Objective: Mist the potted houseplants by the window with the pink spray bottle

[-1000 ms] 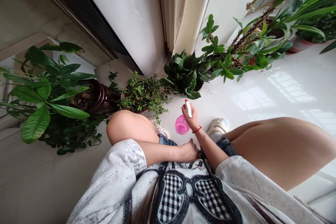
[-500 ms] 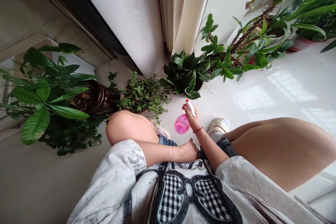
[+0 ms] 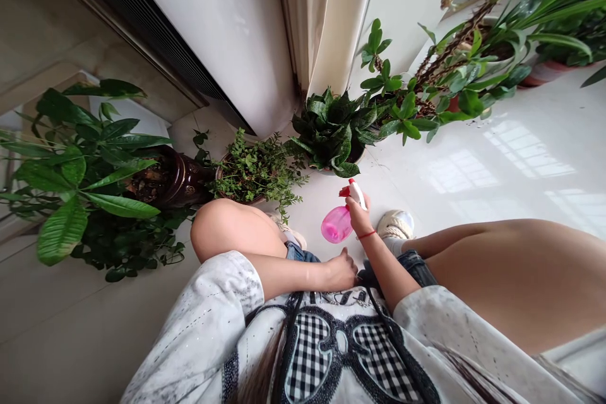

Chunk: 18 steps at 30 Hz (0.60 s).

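A pink spray bottle [image 3: 335, 225] with a white and red trigger head is held in my right hand [image 3: 361, 218], which is wrapped round its neck. The bottle is tilted, its red nozzle pointing up and left near the low broad-leaved plant [image 3: 334, 129], apart from the leaves. A red string circles my right wrist. My left hand [image 3: 339, 271] rests at my lap between my knees, fingers curled in and nothing visible in them. Left of the broad-leaved plant grows a small-leaved bushy plant [image 3: 255, 167] in a round pot.
A brown glazed pot [image 3: 182, 180] lies beyond my left knee, near a large-leaved plant [image 3: 71, 183]. More potted plants [image 3: 426, 98] line the wall at right. A tall white appliance [image 3: 227, 31] and a curtain [image 3: 307, 19] rise behind. The shiny tiled floor [image 3: 454, 170] reflects window light.
My right hand has moved slightly right with the spray bottle, which has tipped a little. My left hand stays in place. The view has shifted slightly.
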Tool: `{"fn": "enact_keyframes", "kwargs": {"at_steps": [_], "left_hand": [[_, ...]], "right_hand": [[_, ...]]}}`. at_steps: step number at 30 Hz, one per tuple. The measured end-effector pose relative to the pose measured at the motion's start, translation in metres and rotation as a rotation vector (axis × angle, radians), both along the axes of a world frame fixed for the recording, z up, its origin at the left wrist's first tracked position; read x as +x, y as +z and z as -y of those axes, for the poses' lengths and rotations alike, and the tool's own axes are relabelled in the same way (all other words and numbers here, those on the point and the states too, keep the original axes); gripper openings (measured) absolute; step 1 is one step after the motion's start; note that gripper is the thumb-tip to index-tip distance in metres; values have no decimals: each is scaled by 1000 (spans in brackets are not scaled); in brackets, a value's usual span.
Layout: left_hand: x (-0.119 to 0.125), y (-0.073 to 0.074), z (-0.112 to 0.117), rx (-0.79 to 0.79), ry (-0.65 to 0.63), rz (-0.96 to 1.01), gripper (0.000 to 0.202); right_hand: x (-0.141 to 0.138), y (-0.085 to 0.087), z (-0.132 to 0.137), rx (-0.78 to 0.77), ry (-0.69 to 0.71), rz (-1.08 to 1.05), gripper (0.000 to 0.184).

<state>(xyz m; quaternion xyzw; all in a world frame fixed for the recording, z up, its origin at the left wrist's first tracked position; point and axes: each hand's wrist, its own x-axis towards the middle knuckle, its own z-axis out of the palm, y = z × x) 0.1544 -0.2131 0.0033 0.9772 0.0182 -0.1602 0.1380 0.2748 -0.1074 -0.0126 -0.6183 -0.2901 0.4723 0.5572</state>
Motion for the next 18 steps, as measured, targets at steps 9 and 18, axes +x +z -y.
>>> {"fn": "enact_keyframes", "kwargs": {"at_steps": [9,18], "left_hand": [[-5,3,-2,14,7,75,25],[-4,10,-6,21,-27,4,29]], "right_hand": [[46,9,3,-13,171,78,25],[61,12,2,-25,202,10,30]]}}
